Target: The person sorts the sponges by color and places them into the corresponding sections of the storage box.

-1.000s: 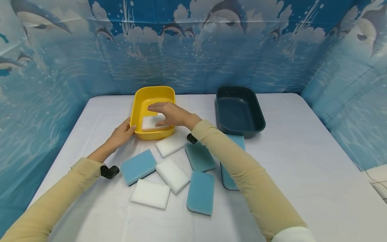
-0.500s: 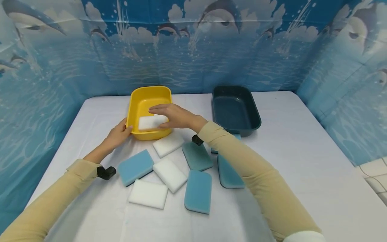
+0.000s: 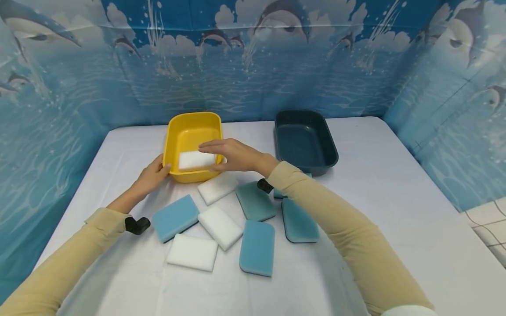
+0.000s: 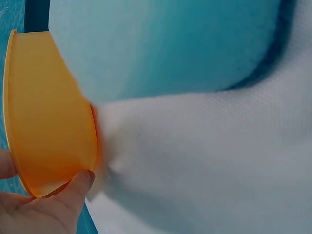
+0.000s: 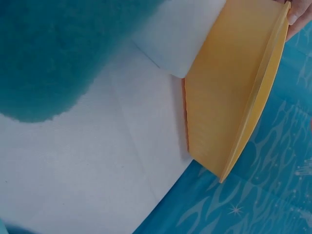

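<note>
Well, white tablecloth under yellow tray, blue curtain (with dolphins) behind.

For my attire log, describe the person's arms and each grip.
Left sleeve and right sleeve are plain tan; white material shows at the right one's end. One black piece sits by the left cuff, another by the right cuff. The left grip and right grip are ungloved.

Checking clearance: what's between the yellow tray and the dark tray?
In the head view, the right hand spans the nearer part; beyond it, bare white cloth.
</note>
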### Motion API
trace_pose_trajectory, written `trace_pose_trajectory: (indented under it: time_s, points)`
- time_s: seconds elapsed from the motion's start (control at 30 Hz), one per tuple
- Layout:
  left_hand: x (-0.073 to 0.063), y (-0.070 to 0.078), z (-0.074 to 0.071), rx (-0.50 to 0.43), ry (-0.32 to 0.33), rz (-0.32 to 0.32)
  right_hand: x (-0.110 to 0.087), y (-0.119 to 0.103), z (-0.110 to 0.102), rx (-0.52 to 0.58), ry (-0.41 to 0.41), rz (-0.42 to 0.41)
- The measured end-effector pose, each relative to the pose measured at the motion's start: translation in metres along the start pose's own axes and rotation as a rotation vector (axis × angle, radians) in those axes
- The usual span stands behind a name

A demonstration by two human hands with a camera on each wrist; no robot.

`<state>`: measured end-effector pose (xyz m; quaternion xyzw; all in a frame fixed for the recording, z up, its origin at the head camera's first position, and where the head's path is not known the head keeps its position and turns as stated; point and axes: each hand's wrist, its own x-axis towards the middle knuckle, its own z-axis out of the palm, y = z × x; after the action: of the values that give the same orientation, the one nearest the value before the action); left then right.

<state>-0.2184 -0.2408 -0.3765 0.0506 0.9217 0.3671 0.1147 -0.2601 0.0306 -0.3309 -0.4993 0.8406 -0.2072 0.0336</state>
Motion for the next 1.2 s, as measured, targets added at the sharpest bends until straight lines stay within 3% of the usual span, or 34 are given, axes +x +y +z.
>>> trace_pose_trajectory:
  time_s: [0.7, 1.0, 1.2]
  points:
    - [0.003, -0.001, -0.002, 0.016, 0.014, 0.004, -0.039, -0.026, 0.010, 0.032, -0.088, -0.060]
    - [0.002, 0.001, -0.001, 0.008, 0.013, -0.016, -0.058, -0.036, 0.023, 0.070, -0.139, -0.128]
    - [0.002, 0.001, 0.001, 0.001, 0.009, -0.022, -0.067, -0.042, 0.032, 0.097, -0.179, -0.127]
